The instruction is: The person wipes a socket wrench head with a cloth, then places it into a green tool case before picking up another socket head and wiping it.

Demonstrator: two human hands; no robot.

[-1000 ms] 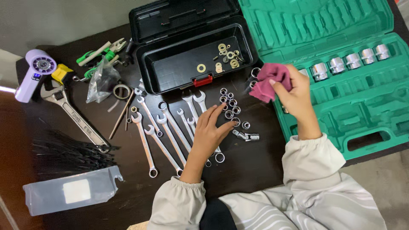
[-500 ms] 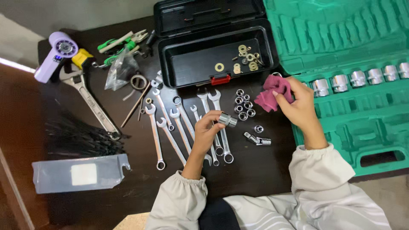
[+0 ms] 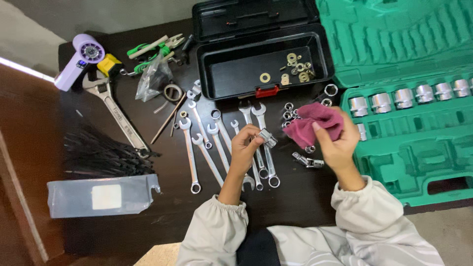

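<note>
My left hand (image 3: 245, 149) pinches a small chrome socket (image 3: 266, 136) above a row of combination wrenches (image 3: 209, 143) on the dark table. My right hand (image 3: 336, 143) holds a crumpled dark red cloth (image 3: 311, 124) close beside that socket. Several loose small sockets (image 3: 288, 112) lie partly hidden under the cloth. A chrome universal joint (image 3: 307, 160) rests just below it.
An open black toolbox (image 3: 261, 54) holds brass washers. An open green socket case (image 3: 409, 103) with a row of large sockets lies at the right. An adjustable wrench (image 3: 118, 116), green pliers (image 3: 152, 51), black cable ties (image 3: 101, 155) and a purple device (image 3: 79, 60) lie at the left.
My left hand picked a socket from the loose pile and lifted it. My right hand brought the red cloth down and left, close to the socket.
</note>
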